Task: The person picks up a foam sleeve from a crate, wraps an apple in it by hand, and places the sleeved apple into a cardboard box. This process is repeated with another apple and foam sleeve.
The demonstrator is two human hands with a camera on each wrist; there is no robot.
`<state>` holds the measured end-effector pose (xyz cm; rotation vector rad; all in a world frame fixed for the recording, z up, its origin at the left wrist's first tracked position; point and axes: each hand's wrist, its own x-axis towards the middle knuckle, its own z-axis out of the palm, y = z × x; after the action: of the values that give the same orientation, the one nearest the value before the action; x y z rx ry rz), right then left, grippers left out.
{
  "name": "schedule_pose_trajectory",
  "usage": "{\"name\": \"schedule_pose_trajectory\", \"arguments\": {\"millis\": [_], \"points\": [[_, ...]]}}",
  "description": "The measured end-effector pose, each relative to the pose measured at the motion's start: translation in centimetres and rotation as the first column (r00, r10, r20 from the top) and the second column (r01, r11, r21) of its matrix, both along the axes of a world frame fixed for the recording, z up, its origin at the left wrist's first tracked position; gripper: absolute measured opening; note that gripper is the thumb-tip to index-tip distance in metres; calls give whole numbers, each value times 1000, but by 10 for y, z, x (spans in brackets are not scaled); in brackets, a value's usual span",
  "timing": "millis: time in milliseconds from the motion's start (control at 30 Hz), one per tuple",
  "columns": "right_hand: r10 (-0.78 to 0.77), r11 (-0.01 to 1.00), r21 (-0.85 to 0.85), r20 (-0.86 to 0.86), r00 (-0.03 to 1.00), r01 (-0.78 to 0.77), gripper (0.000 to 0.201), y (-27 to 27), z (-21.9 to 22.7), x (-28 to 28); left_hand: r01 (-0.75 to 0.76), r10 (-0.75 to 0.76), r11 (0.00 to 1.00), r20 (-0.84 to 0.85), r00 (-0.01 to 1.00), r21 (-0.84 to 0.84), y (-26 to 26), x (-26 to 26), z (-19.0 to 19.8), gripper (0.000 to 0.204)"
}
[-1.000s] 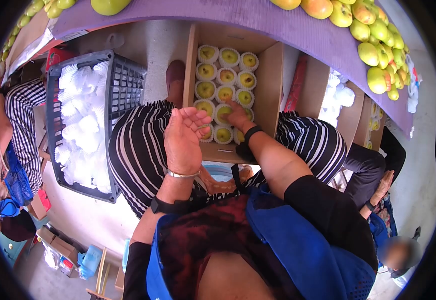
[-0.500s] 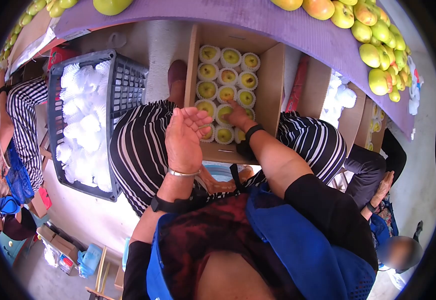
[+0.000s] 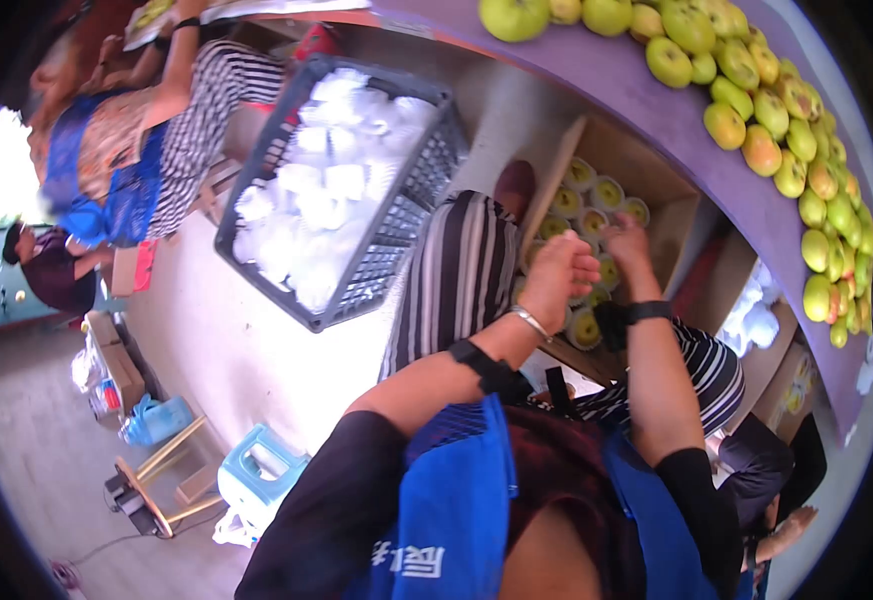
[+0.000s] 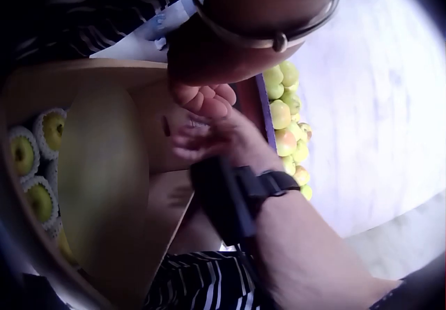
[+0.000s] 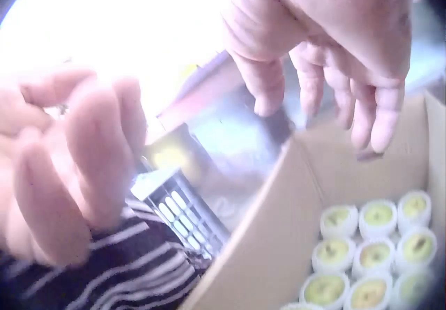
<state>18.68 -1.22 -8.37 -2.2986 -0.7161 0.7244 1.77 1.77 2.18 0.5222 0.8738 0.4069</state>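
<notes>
My left hand (image 3: 561, 280), with a bangle at its wrist, is raised over the near left part of a cardboard box (image 3: 668, 212). Its fingers are loosely bent and hold nothing. Beside it, my right hand (image 3: 628, 245) hovers above the box, fingers hanging down and apart with nothing between them in the right wrist view. Inside the box, yellow-green apples (image 5: 378, 214) sit in rows, each in a white foam net (image 5: 325, 303). Both hands hide part of the apples in the head view. The left wrist view shows the hands close together over the box wall.
A dark plastic crate (image 3: 396, 235) full of white foam nets (image 3: 331, 180) stands to the left. Loose apples (image 3: 736, 65) are heaped along the purple tabletop (image 3: 606, 85) ahead. More boxes stand at the right, and other people sit on both sides.
The head view has swung left, bringing more of the crate and floor into sight. My right hand has lifted off the apple it was touching; the left hand still holds nothing.
</notes>
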Motion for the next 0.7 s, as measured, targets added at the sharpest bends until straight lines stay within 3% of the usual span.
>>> {"name": "schedule_pose_trajectory", "arguments": {"millis": [33, 133, 200, 267, 300, 367, 433, 500, 567, 600, 633, 700], "points": [[39, 999, 30, 97, 995, -42, 43, 3, 16, 5, 30, -31, 999, 20, 999, 20, -3, -1, 4, 33], [180, 960, 199, 103, 978, -198, 27, -6, 103, 5, 99, -110, 991, 132, 985, 88, -3, -13, 22, 31], [244, 931, 242, 145, 959, -274, 21, -22, 124, 12, 128, -156, 983, 220, 963, 134, 0, -21, 40, 30], [342, 884, 303, 101, 934, -357, 13, -41, 133, 13, 114, -184, 975, 411, 893, 188, 9, -43, 66, 29], [349, 879, 307, 110, 931, -366, 13, -49, 135, 7, 101, -202, 962, 409, 890, 254, 16, -56, 82, 29], [154, 971, 226, -322, 934, -83, 11, -60, 132, -4, 19, -174, 935, 410, 895, 354, 36, -85, 97, 28], [159, 974, 203, -289, 944, -102, 11, -59, 126, -11, -75, -49, 884, 252, 966, 462, 66, -118, 93, 24], [170, 968, 223, -251, 953, -114, 12, -56, 127, -18, -129, 248, 751, -96, 964, 648, 99, -146, 77, 21], [201, 958, 242, -170, 965, -157, 13, -54, 115, -14, -115, 523, 691, -383, 761, 714, 143, -180, 37, 20], [232, 947, 246, -82, 969, -206, 15, -54, 110, -12, 101, 680, 519, -482, 552, 849, 181, -207, -18, 18], [223, 949, 247, -88, 971, -196, 15, -54, 107, -11, 328, 689, 506, -603, 402, 798, 182, -216, -7, 19], [259, 937, 217, 100, 961, -275, 17, -54, 104, -7, 639, 601, 518, -773, 201, 569, 216, -246, -50, 29]]}}
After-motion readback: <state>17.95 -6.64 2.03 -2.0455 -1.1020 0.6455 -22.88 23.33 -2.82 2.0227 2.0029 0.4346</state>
